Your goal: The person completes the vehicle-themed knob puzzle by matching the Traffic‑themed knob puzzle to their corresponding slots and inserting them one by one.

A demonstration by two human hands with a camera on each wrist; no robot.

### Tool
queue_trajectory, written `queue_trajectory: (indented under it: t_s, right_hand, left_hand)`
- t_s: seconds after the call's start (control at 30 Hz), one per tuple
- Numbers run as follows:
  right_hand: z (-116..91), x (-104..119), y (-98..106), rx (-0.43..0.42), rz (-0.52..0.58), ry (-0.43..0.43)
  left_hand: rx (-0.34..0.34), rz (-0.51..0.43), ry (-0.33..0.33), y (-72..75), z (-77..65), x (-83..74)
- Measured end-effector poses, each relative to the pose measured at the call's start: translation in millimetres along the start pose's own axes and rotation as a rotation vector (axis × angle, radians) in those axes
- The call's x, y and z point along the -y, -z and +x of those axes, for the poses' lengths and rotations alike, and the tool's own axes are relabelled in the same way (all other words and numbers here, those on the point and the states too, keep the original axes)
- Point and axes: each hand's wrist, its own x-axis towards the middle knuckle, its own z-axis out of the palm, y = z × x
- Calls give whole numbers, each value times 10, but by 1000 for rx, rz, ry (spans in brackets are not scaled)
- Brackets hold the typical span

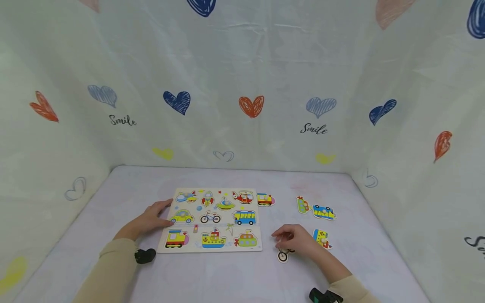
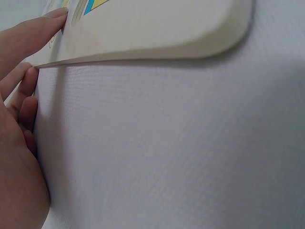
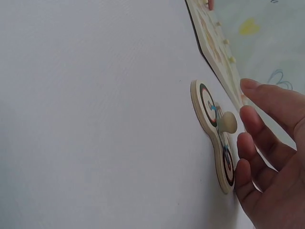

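Observation:
A wooden puzzle board (image 1: 229, 225) with vehicle pictures lies left of the table's middle. My left hand (image 1: 150, 221) rests at its left edge, the thumb (image 2: 47, 28) on the top face and the other fingers against the side. My right hand (image 1: 297, 240) hovers over a bicycle puzzle piece (image 3: 209, 112) right of the board. In the right wrist view its bent fingers are spread beside the piece's round knob (image 3: 229, 122), apart from it. From the head, the hand partly hides the bicycle piece.
Other loose pieces lie to the right: a train (image 1: 266, 199) against the board's edge, a submarine (image 1: 302, 205), a bus (image 1: 323, 212) and a boat (image 1: 322, 238) behind my right hand. Several knobs (image 3: 232, 59) stand up from the board. A heart-printed curtain (image 1: 250, 67) encloses the table.

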Motion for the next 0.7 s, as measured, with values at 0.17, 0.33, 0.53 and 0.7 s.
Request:
queue_trajectory:
  t_s: [0.17, 0.33, 0.53, 0.7]
  right_hand:
    - [-57, -20, 95, 36, -22, 11]
    - [-92, -54, 168, 71, -28, 12]
    - [-110, -100, 220, 131, -12, 28]
    - [-106, -127, 241, 169, -27, 56]
  left_hand:
    - [0, -4, 6, 4, 2, 6]
    - [3, -12, 14, -3, 11, 2]
    - [0, -7, 23, -9, 19, -1]
    - [1, -11, 16, -10, 12, 1]
